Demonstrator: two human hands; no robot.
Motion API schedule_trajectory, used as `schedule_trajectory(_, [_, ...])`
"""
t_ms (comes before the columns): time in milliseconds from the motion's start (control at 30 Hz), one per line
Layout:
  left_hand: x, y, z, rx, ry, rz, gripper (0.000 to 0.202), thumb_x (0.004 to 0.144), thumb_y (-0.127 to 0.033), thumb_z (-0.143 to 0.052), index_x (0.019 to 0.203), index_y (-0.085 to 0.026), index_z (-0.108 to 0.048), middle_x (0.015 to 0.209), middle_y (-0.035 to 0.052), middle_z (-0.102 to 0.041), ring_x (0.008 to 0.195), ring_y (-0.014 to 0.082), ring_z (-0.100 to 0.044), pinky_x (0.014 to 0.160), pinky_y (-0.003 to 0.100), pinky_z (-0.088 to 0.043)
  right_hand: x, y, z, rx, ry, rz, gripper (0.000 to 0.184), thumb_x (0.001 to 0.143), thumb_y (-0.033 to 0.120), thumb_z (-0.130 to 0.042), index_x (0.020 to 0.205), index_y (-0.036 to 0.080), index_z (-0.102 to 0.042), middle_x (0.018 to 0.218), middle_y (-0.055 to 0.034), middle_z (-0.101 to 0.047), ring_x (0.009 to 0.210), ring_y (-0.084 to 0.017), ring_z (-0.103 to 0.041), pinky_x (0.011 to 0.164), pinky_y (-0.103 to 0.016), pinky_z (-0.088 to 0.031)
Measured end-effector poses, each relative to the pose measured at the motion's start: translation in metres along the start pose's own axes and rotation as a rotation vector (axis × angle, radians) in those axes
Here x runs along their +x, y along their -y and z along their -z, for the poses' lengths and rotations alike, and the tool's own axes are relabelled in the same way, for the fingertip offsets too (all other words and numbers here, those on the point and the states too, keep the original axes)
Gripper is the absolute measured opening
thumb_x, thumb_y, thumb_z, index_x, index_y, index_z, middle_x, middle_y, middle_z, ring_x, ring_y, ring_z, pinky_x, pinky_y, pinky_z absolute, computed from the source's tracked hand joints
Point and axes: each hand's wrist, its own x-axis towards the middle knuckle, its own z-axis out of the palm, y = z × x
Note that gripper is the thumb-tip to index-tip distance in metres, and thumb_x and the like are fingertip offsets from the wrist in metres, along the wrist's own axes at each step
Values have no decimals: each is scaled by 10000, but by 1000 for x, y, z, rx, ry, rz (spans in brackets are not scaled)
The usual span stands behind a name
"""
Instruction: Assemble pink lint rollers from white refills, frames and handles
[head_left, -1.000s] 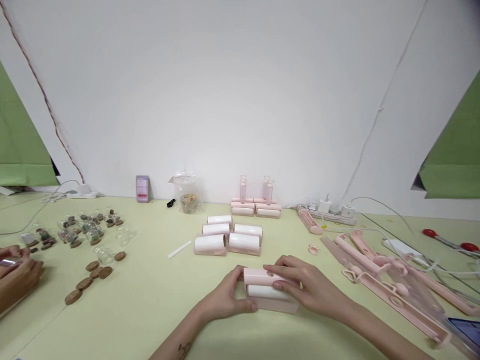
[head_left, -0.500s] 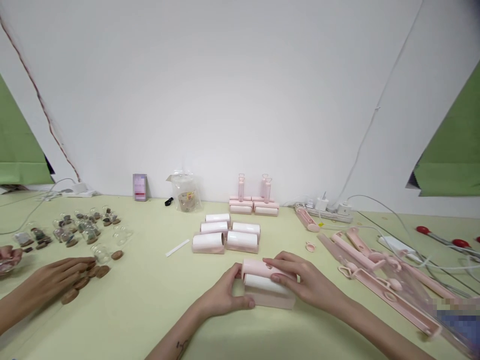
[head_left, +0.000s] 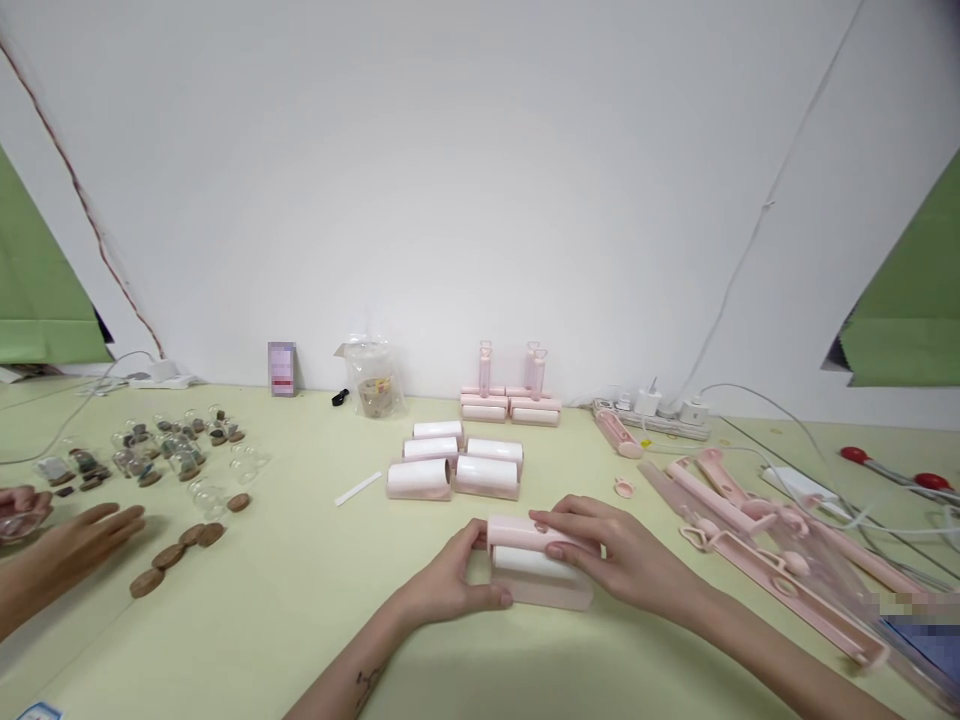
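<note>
A pink lint-roller case point(head_left: 537, 575) with a white roll inside rests on the pale green table point(head_left: 300, 620) right before me. My left hand point(head_left: 450, 582) grips its left end, thumb under and fingers round the end. My right hand point(head_left: 609, 553) lies over the top and right side, fingers pressed on the pink cover. Behind it lie several white rolls in pink holders point(head_left: 454, 468).
Pink roller handles point(head_left: 742, 520) lie at the right beside a power strip point(head_left: 660, 414) and cables. Small glass bottles point(head_left: 150, 455) and corks point(head_left: 176, 558) sit at the left, where another person's hands point(head_left: 67, 545) work. A plastic bag point(head_left: 373, 380) stands by the wall.
My hands stay on the pink case, barely shifting. The other person's hand reached out to the corks, then drew back to the left.
</note>
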Motion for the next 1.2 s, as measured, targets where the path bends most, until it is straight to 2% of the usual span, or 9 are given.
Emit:
schedule_trajectory(467, [2,5,1,34,-8,0,524,644,-275,-681,1087,-204,-410,1045,37,-498,977,205,-473,800,288,-396,-3,0,-15,-53,44,-44,286,859,319,-427,1098,286,-579,896,-39,-621,800,-192,-579,657,-278,-442])
schedule_trajectory(600, [1,5,0,44,-11,-5,554,636,-281,-686,1101,-208,-396,1060,39,-491,988,202,-468,832,292,-384,-9,-1,-26,-22,40,-88,279,829,390,-468,1062,308,-596,1113,-55,-528,999,-227,-511,799,-326,-432])
schedule_trajectory(667, [0,5,-1,56,-33,-2,636,644,-268,-678,1175,-225,-331,1077,44,-485,1005,200,-467,867,303,-368,-9,-6,-23,-64,33,-113,362,797,455,-493,1132,324,-539,1203,-51,-463,1083,-231,-451,847,-335,-419])
schedule_trajectory(733, [-2,5,-3,85,-61,2,686,667,-259,-653,1234,-240,-268,1105,51,-476,1024,201,-464,894,311,-353,-4,-18,-10,-171,9,-208,403,823,450,-456,1204,317,-461,1196,-35,-479,1079,-184,-459,855,-287,-420])
schedule_trajectory(800, [-2,6,-5,142,-77,-16,648,687,-256,-628,1238,-243,-287,1144,58,-462,1055,213,-446,915,316,-340,3,-40,10,-314,-39,-365,315,881,354,-392,1166,265,-493,1139,-30,-531,1049,-147,-483,882,-262,-396])
schedule_trajectory(900, [-3,6,-8,239,-71,-86,535,722,-256,-585,1207,-256,-360,1184,49,-446,1091,222,-420,932,317,-329,11,-85,38,-441,-62,-614,232,877,265,-431,1028,150,-566,1059,-79,-573,974,-199,-531,858,-397,-404])
schedule_trajectory(1000, [-4,5,-10,285,-60,-121,495,740,-264,-563,1198,-273,-377,1193,43,-441,1095,217,-420,935,321,-327,10,-121,47,-493,-13,-798,261,843,284,-510,1065,147,-526,1070,-64,-561,902,-193,-566,763,-406,-463])
schedule_trajectory(1100, [-5,4,-10,224,-77,-82,630,710,-238,-591,1252,-258,-270,1162,54,-460,1073,206,-440,934,325,-331,5,-135,45,-487,26,-881,251,850,289,-499,1053,145,-531,1038,-59,-572,850,-170,-580,723,-366,-483])
schedule_trajectory(1200, [-5,2,-11,169,-80,-29,633,682,-232,-615,1224,-238,-287,1123,49,-481,1057,198,-451,917,311,-349,3,-127,54,-447,-7,-882,199,827,289,-524,933,125,-563,888,-42,-603,758,-160,-587,665,-342,-481])
